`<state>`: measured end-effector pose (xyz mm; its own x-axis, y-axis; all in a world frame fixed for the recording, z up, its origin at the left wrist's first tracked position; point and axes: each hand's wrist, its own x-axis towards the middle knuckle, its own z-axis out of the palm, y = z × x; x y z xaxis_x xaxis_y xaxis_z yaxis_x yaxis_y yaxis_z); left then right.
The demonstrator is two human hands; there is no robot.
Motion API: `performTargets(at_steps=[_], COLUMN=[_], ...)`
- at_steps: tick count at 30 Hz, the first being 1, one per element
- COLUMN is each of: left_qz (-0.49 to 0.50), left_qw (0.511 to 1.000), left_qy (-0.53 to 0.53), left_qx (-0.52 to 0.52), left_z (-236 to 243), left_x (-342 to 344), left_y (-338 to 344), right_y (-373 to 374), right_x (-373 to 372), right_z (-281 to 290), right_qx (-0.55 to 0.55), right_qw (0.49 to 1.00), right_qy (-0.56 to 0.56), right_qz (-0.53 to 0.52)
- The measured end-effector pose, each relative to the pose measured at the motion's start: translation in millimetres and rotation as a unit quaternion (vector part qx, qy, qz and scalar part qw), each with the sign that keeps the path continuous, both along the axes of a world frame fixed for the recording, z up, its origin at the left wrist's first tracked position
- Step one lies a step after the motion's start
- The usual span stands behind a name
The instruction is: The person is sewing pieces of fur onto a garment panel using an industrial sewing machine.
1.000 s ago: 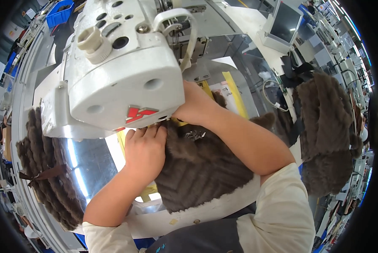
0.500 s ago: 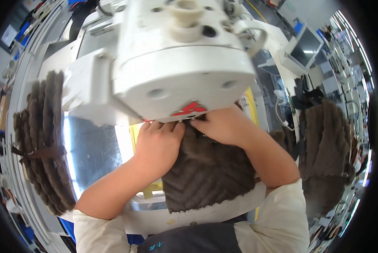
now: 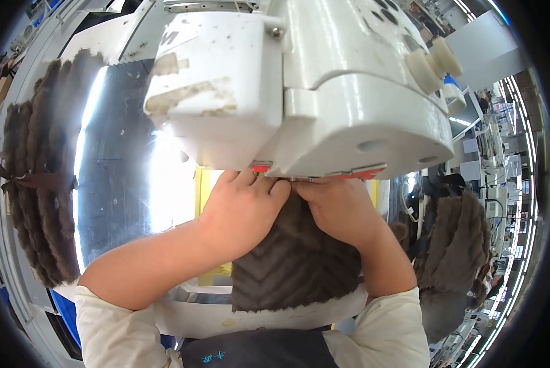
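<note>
A dark brown piece of fur (image 3: pixel 296 264) with chevron ridges lies in front of me, its far edge running under the head of a white sewing machine (image 3: pixel 361 116). My left hand (image 3: pixel 244 208) is closed on the far left edge of the fur, thumb and fingers together. Opposite it, my right hand (image 3: pixel 339 211) grips the far right edge, its thumb close to the left thumb. The machine head covers the right fingertips and the spot where needle and fur would meet. The near edge of the fur is pale and ragged.
Tied brown fur strips (image 3: pixel 42 165) lie at the left, beside a shiny metal plate (image 3: pixel 118 159). More brown fur (image 3: pixel 453 245) hangs at the right. Yellow strips (image 3: pixel 204 187) edge the work area. A white table rim (image 3: pixel 195 316) curves near my body.
My view has turned, so the machine head appears further right and more of its left side shows. My right hand has swung round beside the left one; both stay on the fur.
</note>
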<state>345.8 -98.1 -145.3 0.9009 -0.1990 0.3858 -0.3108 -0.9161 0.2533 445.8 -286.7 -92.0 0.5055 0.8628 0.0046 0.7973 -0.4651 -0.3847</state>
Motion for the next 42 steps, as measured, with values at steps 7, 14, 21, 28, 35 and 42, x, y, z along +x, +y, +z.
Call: performTargets(at_steps=[7, 14, 21, 28, 35, 42], left_qz=[-0.001, 0.016, 0.008, -0.012, -0.047, -0.084], left_qw=[1.0, 0.999, 0.999, 0.999, 0.998, 0.995], left_qy=[-0.019, -0.03, -0.016, -0.039, -0.043, -0.028], left_qx=[0.012, 0.03, 0.034, 0.017, 0.006, 0.052], left_z=[-2.6, -1.3, 0.6, -4.0, 5.6, 8.6], left_x=[-0.2, -1.0, -1.9, -0.7, -8.7, -24.4], left_y=[-2.8, -3.7, -1.5, 4.0, 2.3, -5.7], right_y=[4.8, 6.9, 6.9, 7.7, 6.9, 4.0], right_x=[-5.5, -3.8, -5.2, -6.5, -3.2, 7.6], right_z=[-5.3, -2.1, -1.0, -3.2, -4.7, -7.9], right_qx=[0.032, 0.038, 0.01, -0.008, -0.017, 0.032], right_qw=[0.998, 0.999, 0.999, 0.998, 0.998, 0.998], right_qy=[-0.048, -0.025, -0.011, -0.009, -0.013, -0.047], right_qz=[-0.029, -0.02, -0.034, -0.055, -0.056, 0.014])
